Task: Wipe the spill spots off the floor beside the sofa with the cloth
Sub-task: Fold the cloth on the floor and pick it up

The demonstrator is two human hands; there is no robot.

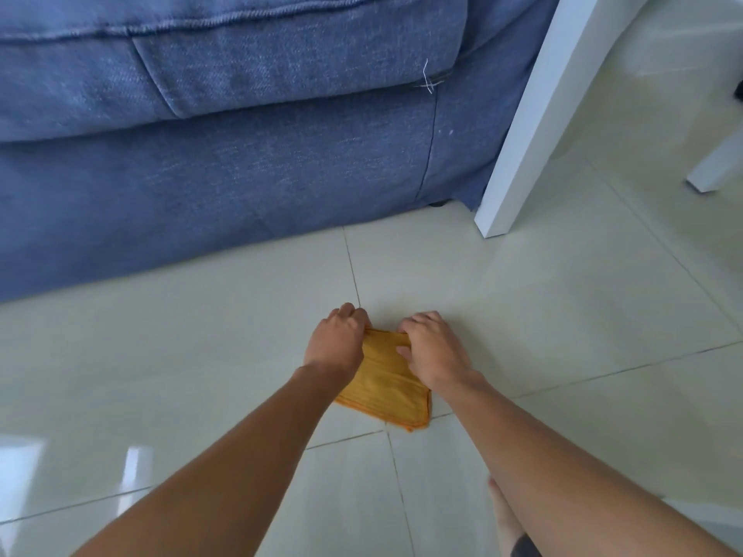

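Note:
A folded orange cloth (388,385) lies flat on the pale tiled floor (201,335), in front of the blue sofa (221,154). My left hand (337,341) grips the cloth's far left edge with curled fingers. My right hand (430,349) holds its far right edge, thumb on top of the fabric. Both forearms reach in from the bottom of the view. I cannot make out any spill spots on the tiles; the part of the floor under the cloth is hidden.
A white table leg (526,126) stands right of the sofa's corner, and a second white leg (715,166) is at the far right. My bare foot (506,520) shows at the bottom. Glossy tiles stretch to the left and right of the cloth.

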